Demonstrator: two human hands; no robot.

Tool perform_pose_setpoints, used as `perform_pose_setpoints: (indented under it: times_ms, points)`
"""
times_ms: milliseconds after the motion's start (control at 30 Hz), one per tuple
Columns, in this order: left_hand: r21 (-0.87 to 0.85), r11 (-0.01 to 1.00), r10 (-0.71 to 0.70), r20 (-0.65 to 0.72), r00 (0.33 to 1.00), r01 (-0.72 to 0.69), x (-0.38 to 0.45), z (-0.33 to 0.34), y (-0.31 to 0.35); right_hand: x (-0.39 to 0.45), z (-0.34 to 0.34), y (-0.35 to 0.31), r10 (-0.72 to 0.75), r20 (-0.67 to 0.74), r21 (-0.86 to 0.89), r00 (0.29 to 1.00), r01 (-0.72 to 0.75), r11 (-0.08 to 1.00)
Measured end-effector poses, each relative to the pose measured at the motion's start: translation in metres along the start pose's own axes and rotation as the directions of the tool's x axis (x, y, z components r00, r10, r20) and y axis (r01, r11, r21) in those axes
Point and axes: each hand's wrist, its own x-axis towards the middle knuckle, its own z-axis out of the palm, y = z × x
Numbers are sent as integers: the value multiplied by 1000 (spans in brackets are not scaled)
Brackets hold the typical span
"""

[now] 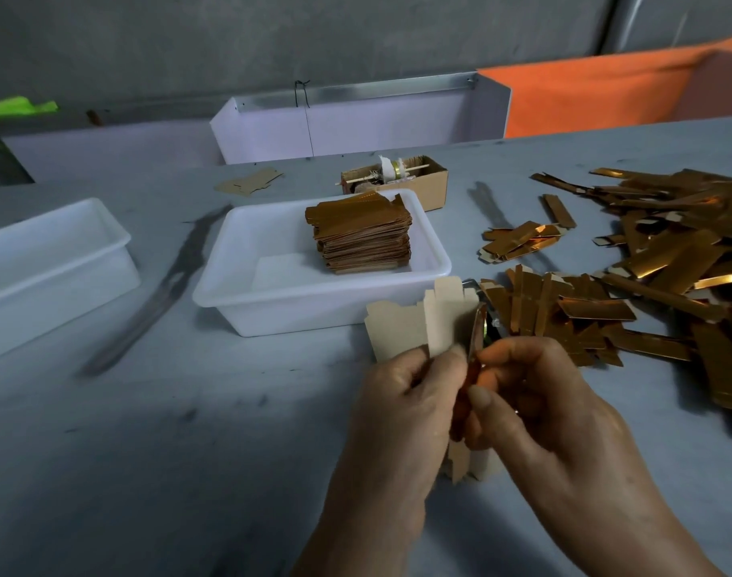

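My left hand (401, 406) grips a flat box blank (414, 322), its plain tan back turned up toward me. My right hand (535, 397) pinches the blank's folded copper-foil edge (476, 331) from the right, thumb and fingers curled on it. Both hands meet just in front of a white tray (239, 293) that holds a neat stack of copper-foil blanks (362, 235). A loose heap of folded copper-foil pieces (655, 268) spreads over the grey table (147, 451) to the right. The lower part of the held blank is hidden behind my hands.
A second white tray (43, 260) sits at the left. A small cardboard box (422, 181) with a spool on a stick stands behind the middle tray. One tan blank (247, 183) lies farther back. A white bin (356, 122) and an orange sheet (597, 93) line the far edge.
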Motion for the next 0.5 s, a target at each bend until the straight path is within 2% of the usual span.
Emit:
perform_pose_setpoints:
  times_ms: [100,200,300,400,500]
  points:
    - [12,999,31,99,995,-32,-2,-5,7,4,-4,-2,31,-8,18,999,-31,999]
    - [29,999,30,62,998,-32,-4,-9,8,8,-7,-3,135,-33,104,990,-131,986]
    - [29,1000,-10,84,996,7,-5,-8,10,13,-12,2,206,-62,104,977,-199,975]
    - [60,998,-5,87,996,-1,-6,-7,12,17,-15,4,276,93,305,957,-291,907]
    - [115,993,1,75,997,-10,-4,-7,12,19,-16,8,311,144,372,939,-343,863]
